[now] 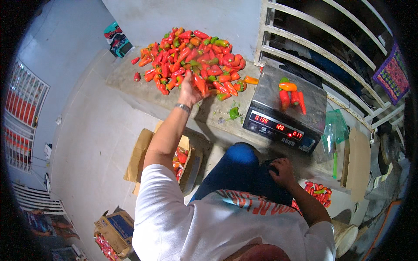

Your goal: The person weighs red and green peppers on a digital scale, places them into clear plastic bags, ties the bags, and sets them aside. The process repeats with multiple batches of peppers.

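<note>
My left hand (pixel 190 92) reaches to the near edge of a heap of peppers (pixel 191 52) on the concrete ledge. Its fingers are closed around a red pepper (pixel 200 85). My right hand (pixel 283 171) lies on my right thigh with nothing in it, its fingers apart. On the black digital scale (pixel 285 111), to the right of the heap, rest several red peppers (pixel 284 99) with an orange pepper (pixel 288 87) and a bit of green beside them. The scale's red display is lit.
A green pepper (pixel 234 113) sits on the ledge (pixel 217 119) between heap and scale. Below stand cardboard boxes (pixel 143 156) holding peppers. White metal bars (pixel 305 35) rise behind the scale. At right are a green-handled knife (pixel 335 163) and a cardboard sheet (pixel 359 161).
</note>
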Demonstrator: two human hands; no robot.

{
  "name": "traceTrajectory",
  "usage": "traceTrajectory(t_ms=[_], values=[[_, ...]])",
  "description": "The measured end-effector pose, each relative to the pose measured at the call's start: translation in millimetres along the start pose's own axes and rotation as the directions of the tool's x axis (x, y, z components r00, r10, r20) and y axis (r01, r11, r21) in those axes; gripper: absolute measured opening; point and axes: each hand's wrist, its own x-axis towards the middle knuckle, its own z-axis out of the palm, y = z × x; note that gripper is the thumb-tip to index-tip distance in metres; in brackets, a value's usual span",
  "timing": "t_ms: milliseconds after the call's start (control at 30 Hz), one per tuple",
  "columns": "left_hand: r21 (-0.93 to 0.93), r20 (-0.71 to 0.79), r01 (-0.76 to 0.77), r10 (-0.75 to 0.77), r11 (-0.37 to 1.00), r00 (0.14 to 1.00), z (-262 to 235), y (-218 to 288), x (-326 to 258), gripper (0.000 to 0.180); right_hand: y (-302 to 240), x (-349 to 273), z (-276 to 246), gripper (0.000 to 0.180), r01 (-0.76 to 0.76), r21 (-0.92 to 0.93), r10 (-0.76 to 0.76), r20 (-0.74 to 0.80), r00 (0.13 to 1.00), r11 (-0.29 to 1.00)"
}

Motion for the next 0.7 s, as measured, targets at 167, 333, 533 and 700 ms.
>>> traceTrajectory(t_ms=[167,333,533,700], values=[[0.374,-0.098,-0.324,0.385,0.869,0.918,15,31,50,0.041,9,6,5,0.030,-0.049,0.008,0.049,-0.007,0.999,0.999],[0.886,-0.014,-0.334,0.737,0.323,0.676,-64,36,155,0.035,13,16,6,0.028,-0.018,0.060,0.019,-0.018,1.000,0.998],[0.916,0.199,0.177,0.790,-0.360,0.580,9,49,182,0.038,14,20,6,0.026,-0.048,0.090,0.053,-0.049,0.997,0.995],[0.813,0.258,0.320,0.793,-0.486,0.552,19,55,212,0.039,18,21,8,0.027,-0.092,0.083,0.094,-0.015,0.995,0.992]])
